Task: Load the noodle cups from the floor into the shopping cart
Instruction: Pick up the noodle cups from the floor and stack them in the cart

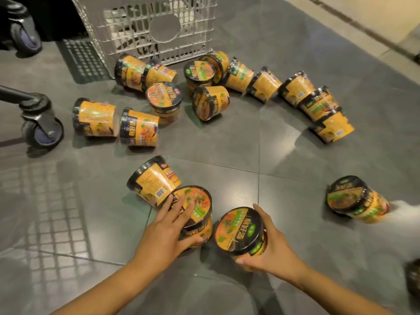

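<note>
**Two cups taken up at once from a floor scatter**

Lower centre of the frame: each hand wraps one upright noodle cup. The left hand (169, 226) lies over the lid and side of the left cup (196, 209), fingers spread across the top and thumb on the wall. The right hand (270, 241) clasps the right cup (241, 230) from the side, fingers behind the rim and thumb under the near edge; this cup tilts toward the camera and appears to be leaving the floor. Taking one cup per hand probably halves the trips to the cart. A third cup (154, 179) lies on its side, touching the left cup.

Count: eighteen cups can be made out on the grey tiled floor (227, 142). Three are at the hands, two lie stacked and blurred at the right edge, and thirteen form an arc across the upper half, most tipped over, as though spilled. A dark blurred object at the lower right corner cannot be identified.

Beyond the arc, a white plastic crate (145, 26) stands at the top centre. Two castors of the shopping cart (43, 130) show at the left edge; its basket is out of view, so no loaded cups can be counted.
</note>
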Available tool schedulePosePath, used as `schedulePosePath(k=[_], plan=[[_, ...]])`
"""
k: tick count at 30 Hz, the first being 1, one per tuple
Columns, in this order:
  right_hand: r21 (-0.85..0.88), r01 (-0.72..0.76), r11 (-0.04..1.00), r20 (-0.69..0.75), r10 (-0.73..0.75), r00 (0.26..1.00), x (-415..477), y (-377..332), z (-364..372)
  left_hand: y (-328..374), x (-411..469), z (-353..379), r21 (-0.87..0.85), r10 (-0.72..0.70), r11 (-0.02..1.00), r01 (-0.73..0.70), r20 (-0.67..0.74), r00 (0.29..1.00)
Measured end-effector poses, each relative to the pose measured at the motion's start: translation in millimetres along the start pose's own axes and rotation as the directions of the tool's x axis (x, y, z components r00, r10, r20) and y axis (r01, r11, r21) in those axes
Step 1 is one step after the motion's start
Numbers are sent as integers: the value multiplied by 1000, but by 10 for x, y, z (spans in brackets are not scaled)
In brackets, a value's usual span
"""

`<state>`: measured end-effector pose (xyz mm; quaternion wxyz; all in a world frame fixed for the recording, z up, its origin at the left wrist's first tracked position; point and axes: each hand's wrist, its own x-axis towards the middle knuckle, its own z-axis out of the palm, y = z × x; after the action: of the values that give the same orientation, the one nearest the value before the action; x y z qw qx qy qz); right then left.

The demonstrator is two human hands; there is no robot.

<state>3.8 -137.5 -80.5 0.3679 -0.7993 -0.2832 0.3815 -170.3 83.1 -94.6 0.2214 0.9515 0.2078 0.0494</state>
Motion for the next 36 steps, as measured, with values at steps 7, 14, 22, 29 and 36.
schedulePosePath(k=[7, 14, 22, 29, 36], plan=[[105, 14, 994, -332, 22, 943, 25, 234, -231, 75, 295, 190, 169, 233, 956, -239, 56, 971], [132, 48, 990, -394, 8, 919, 337, 224, -276, 34, 495, 288, 201, 245, 945, -257, 85, 966], [21, 10, 1000, -376, -1, 927, 158, 363, -279, 63, 514, 243, 173, 141, 975, -140, 4, 990], [-260, -89, 961, -203, 35, 979, 48, 258, -353, 216, 751, 242, 154, -2, 988, -10, 76, 997], [-253, -111, 961, -269, 40, 962, 246, 49, -184, 252, 726, 8, 64, -44, 997, 45, -21, 999]])
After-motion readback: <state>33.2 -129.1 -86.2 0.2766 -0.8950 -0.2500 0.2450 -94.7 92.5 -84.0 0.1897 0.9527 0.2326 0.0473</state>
